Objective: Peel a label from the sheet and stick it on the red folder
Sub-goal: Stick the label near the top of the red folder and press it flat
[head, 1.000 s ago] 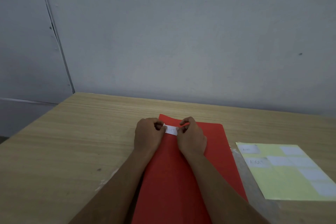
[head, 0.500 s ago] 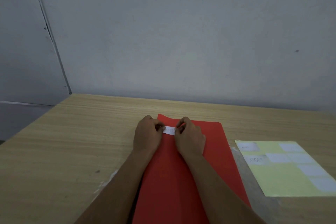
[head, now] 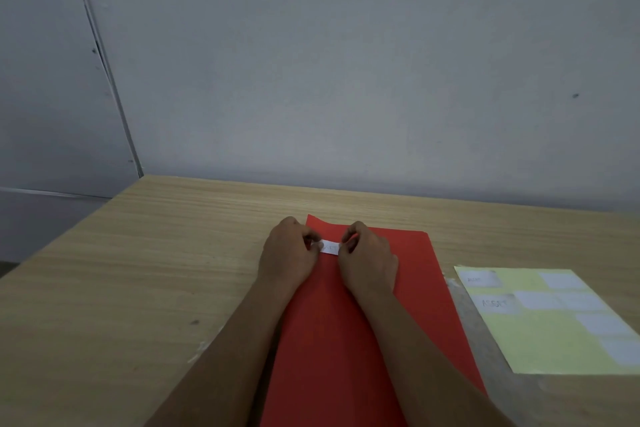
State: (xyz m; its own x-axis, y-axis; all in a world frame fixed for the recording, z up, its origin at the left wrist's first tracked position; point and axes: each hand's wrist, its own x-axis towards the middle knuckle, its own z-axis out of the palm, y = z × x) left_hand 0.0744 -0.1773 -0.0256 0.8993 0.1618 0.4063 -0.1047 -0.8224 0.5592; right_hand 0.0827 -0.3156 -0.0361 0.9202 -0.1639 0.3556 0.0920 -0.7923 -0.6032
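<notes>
The left hand pinches the left end of the white label, and the right hand pinches its right end. The label's long axis runs left to right between them, low over the red folder near its far edge; contact is unclear. The sheet lies well apart, right.
</notes>
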